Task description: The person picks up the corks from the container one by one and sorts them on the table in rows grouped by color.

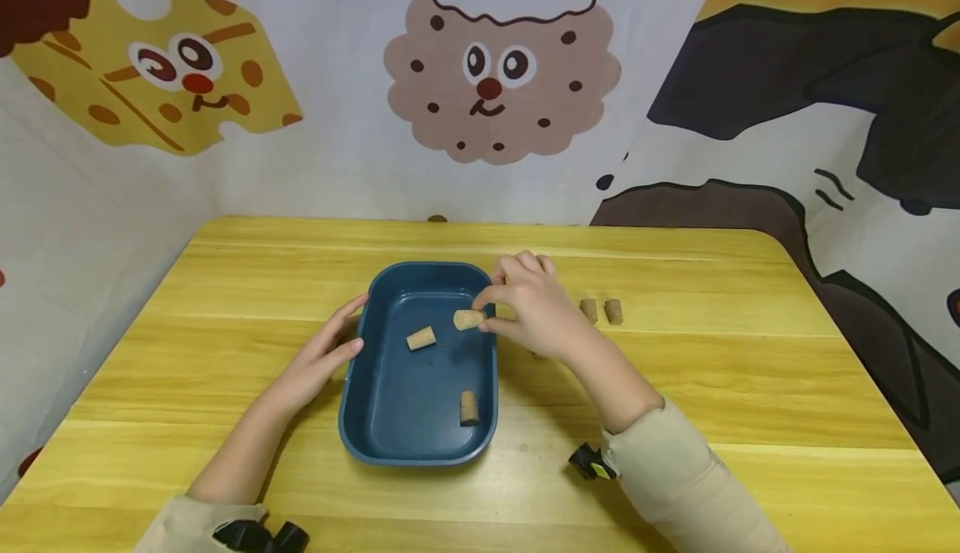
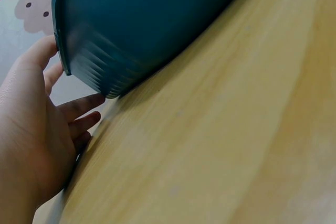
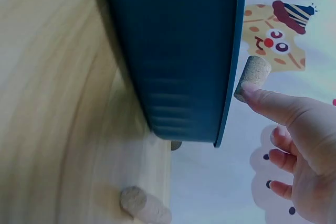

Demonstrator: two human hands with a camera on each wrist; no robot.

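A cork [image 1: 468, 320] is pinched between the thumb and index finger of my right hand [image 1: 532, 307], over the right rim of a blue tray [image 1: 408, 403]. In the right wrist view the held cork [image 3: 254, 73] sits above the tray's edge, while the other fingers curl away from it. Inside the tray lie two corks, one near the middle [image 1: 421, 338] and one at the lower right [image 1: 468, 408]. My left hand [image 1: 318, 361] rests against the tray's left side with its fingers spread; the left wrist view shows fingertips touching the tray wall [image 2: 142, 30].
Two more corks [image 1: 588, 311] [image 1: 613, 311] stand on the wooden table [image 1: 720, 386] to the right of my right hand. Another cork is mostly hidden beneath that hand. A cartoon-printed cloth [image 1: 322, 178] hangs behind the table's far edge.
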